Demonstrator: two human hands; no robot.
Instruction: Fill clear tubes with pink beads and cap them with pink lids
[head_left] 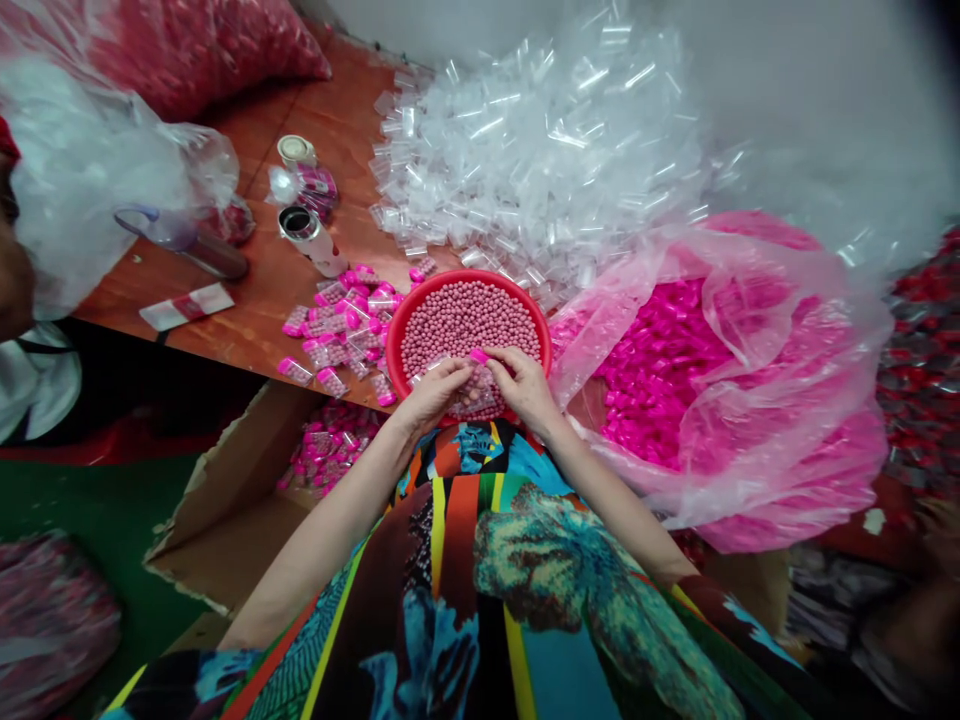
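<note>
A red bowl [396,352] full of small pink beads [472,318] stands at the table's front edge. Over its near part, my left hand [441,388] is closed on a clear plastic container [463,388] with beads in it. My right hand [525,385] pinches a bright pink cap [478,356] close beside it. To the left of the bowl lie pink-capped, bead-filled containers [337,330]. On the right, an open plastic bag [795,400] holds a heap of pink caps [660,370]. Behind the bowl is a large pile of clear containers [540,150].
A flask [311,240], a tape roll [296,150] and a lidded bottle [187,240] stand or lie on the wooden table [262,250]. Below the left edge is a cardboard box [232,480] with capped containers. Another person's arm [13,280] shows at far left.
</note>
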